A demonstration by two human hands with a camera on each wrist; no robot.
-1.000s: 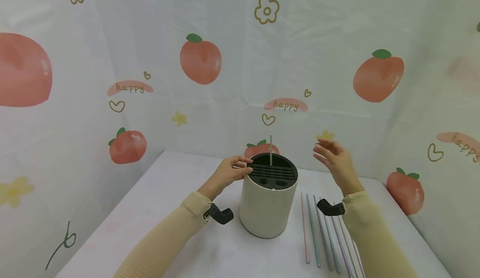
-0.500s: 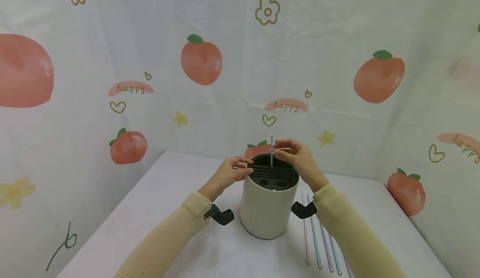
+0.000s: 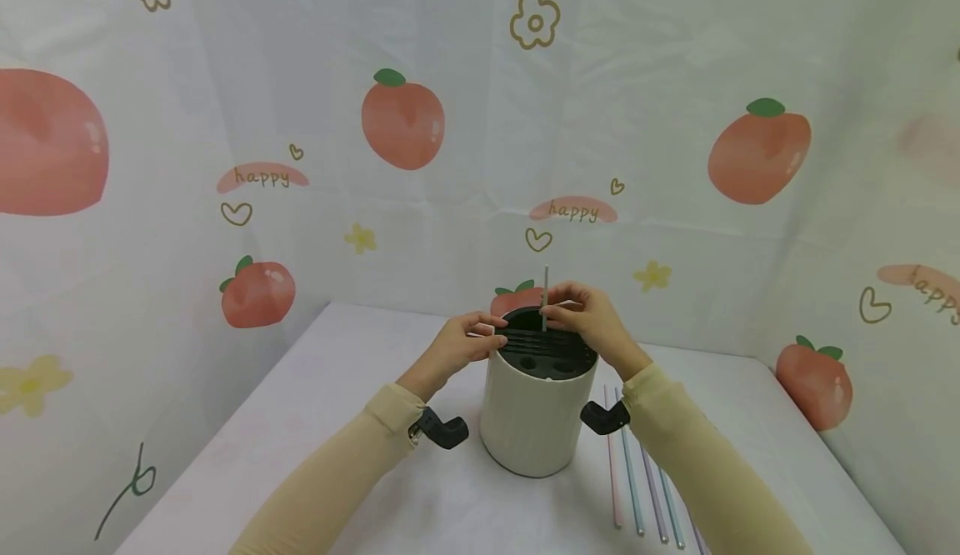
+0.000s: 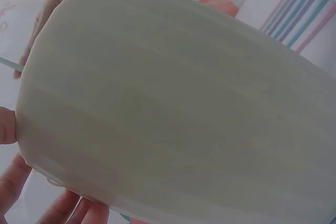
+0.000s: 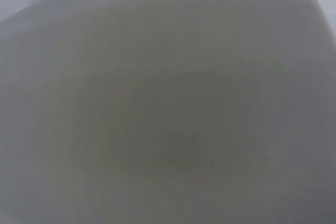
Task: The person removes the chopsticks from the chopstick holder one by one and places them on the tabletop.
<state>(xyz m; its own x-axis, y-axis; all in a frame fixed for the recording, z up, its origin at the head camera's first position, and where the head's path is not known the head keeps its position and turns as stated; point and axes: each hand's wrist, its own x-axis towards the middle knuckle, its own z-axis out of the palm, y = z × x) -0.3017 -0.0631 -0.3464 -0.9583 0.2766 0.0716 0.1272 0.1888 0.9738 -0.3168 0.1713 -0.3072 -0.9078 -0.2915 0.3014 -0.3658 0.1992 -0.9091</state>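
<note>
A pale ribbed cylindrical holder (image 3: 534, 422), like a knife block, stands upright on the table. Its black slotted top insert (image 3: 545, 372) has two round holes in front and a wide opening behind. From that rear opening rises a thin pale green stick (image 3: 546, 275), like a straw. My right hand (image 3: 600, 326) pinches this stick just above the rim between thumb and fingers. At the left side of the rim, my left hand (image 3: 450, 351) grips the holder, thumb and fingers (image 4: 59, 207) spread around the edge. The holder's blurred wall (image 5: 168, 103) fills the right wrist view.
Several thin pastel sticks (image 3: 652, 488) lie side by side on the white table (image 3: 420, 513) right of the holder, partly behind my right sleeve (image 3: 705, 455). A white curtain (image 3: 465, 122) with peach prints hangs behind and at both sides.
My right hand has come in from the right, reached the upright stick and closed its fingertips on it. The stick leans slightly differently. My left hand stays on the rim.
</note>
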